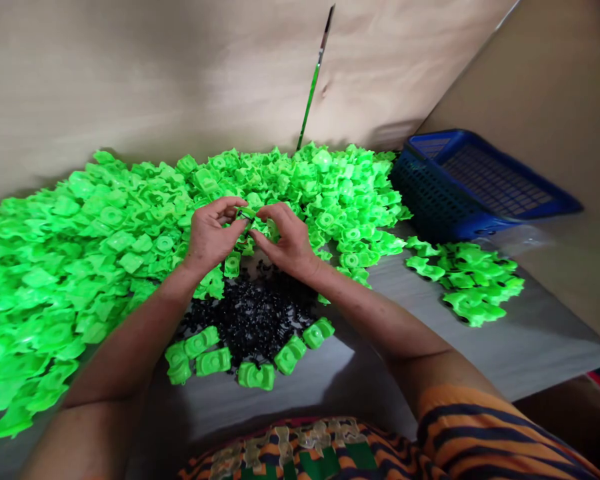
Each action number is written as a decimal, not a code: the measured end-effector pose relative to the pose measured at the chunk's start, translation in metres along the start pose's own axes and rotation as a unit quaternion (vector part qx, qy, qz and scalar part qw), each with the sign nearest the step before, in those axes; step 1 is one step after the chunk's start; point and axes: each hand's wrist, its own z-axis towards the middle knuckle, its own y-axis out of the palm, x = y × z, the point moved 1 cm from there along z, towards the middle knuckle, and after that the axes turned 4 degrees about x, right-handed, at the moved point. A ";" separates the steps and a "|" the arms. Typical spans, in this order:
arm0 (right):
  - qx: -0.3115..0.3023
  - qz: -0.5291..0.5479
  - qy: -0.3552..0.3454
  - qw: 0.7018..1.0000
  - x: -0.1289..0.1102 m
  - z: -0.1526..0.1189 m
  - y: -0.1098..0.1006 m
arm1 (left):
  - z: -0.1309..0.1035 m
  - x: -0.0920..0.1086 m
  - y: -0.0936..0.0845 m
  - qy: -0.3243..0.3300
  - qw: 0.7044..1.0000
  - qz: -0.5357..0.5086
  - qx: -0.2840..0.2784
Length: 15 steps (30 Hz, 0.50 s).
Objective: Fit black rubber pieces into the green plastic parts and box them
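Observation:
In front of the big pile, my left hand (214, 233) pinches a small green plastic toy car body (247, 213) between thumb and fingers. My right hand (287, 239) closes on the same piece from the other side, thumb and forefinger at its edge. A dark part shows on the car body between the fingertips; its exact shape is too small to tell. Below my hands lies a heap of small black plastic parts (260, 310). Several green car bodies, one of them a single shell (257, 375), lie around the near edge of that heap.
A large pile of green car bodies (115, 233) spreads along the wooden back wall (180, 80). A blue basket (440, 193) stands at the right. Before it, a group of green cars (473, 283) with dark parts lies on the grey table (525, 347). A thin brush-like stick (313, 93) leans on the wall.

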 end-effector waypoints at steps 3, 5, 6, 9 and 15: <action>-0.006 -0.048 -0.023 0.999 0.006 -0.001 0.000 | -0.002 0.000 0.003 0.003 1.000 -0.003 -0.002; -0.004 -0.067 -0.024 0.997 0.009 -0.001 0.001 | -0.003 0.000 0.004 0.005 1.000 -0.009 -0.001; -0.005 -0.074 -0.025 0.997 0.009 -0.001 0.001 | -0.004 0.001 0.005 0.004 1.000 -0.012 0.000; -0.011 -0.086 -0.027 0.996 0.009 -0.001 0.002 | -0.004 0.002 0.005 0.001 1.000 -0.020 0.004; 0.000 -0.078 -0.046 0.996 0.008 -0.002 0.002 | -0.002 0.005 0.003 -0.021 0.999 -0.048 -0.010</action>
